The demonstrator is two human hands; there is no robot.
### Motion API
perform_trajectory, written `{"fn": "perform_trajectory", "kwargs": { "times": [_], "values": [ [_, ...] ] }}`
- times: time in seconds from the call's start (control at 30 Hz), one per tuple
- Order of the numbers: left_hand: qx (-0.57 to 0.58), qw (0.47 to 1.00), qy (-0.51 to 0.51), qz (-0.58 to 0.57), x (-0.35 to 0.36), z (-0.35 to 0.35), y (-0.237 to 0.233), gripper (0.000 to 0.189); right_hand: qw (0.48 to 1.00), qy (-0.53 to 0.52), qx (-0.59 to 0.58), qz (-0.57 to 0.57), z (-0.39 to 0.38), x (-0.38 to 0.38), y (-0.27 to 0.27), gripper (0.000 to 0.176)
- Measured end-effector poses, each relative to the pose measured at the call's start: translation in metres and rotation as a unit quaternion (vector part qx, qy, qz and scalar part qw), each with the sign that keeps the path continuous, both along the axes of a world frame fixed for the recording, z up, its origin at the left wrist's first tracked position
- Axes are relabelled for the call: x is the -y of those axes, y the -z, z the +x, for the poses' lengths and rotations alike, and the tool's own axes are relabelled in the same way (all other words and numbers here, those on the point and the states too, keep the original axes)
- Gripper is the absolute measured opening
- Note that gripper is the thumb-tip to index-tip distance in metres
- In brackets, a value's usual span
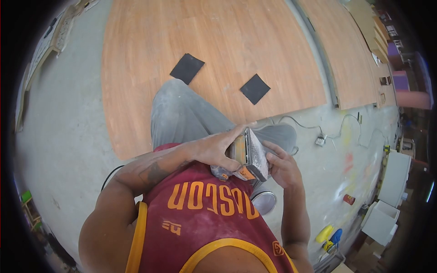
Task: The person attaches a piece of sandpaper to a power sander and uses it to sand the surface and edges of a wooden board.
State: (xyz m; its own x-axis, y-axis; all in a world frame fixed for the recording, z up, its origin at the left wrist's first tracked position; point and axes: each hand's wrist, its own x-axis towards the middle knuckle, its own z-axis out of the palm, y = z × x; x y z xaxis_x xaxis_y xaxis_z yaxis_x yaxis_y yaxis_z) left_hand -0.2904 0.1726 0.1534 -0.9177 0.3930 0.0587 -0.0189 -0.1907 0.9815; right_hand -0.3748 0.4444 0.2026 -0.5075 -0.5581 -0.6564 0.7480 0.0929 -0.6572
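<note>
A dusty handheld sander (243, 154) is held on its side above my lap, its pale, dust-covered pad facing right. My left hand (218, 150) wraps round its body, thumb below and fingers above. On the other side, my right hand (284, 166) has its bent fingers and thumb against the edge of the pad; whether a loose sheet is between them is too small to tell. Two black square sheets, one (187, 68) left of centre and one (255, 88) farther right, lie on the wood-look panel (218, 41) in front of my knees.
A round metal container (264, 202) stands by my lap. A cable (300, 123) runs across the floor at right. More panels (341, 59) lie at upper right. A red can (349, 199), yellow and blue items (325, 233) and white bins (381, 222) are at lower right.
</note>
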Motion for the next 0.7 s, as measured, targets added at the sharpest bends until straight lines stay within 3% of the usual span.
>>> {"fn": "perform_trajectory", "kwargs": {
  "times": [0.13,0.2,0.3,0.43,0.5,0.63,0.7],
  "values": [
    [0.055,0.998,0.035,-0.009,0.009,0.003,-0.020,0.118,1.000,0.016,0.016,-0.011,-0.004,-0.008,0.013,0.059],
    [0.098,0.994,0.015,-0.044,0.009,0.003,-0.034,0.121,0.997,-0.077,-0.014,0.025,-0.012,-0.026,0.029,0.055],
    [0.085,0.996,0.006,-0.021,0.004,0.002,-0.034,0.123,0.998,-0.051,0.001,-0.020,-0.005,-0.031,0.056,0.050],
    [0.032,0.997,-0.009,-0.069,0.004,0.001,-0.027,0.123,0.999,-0.023,-0.038,-0.024,0.000,-0.004,0.028,0.045],
    [0.054,0.998,-0.007,-0.041,0.004,0.002,-0.014,0.124,0.992,0.048,-0.116,0.019,0.011,0.015,0.014,0.042],
    [0.083,0.996,-0.012,0.021,0.010,0.004,-0.010,0.123,0.984,0.094,-0.140,0.050,0.024,0.031,0.010,0.039],
    [0.137,0.984,-0.003,0.114,0.013,0.008,-0.009,0.124,0.957,0.129,-0.246,0.082,0.034,0.037,0.016,0.036]
  ]
}}
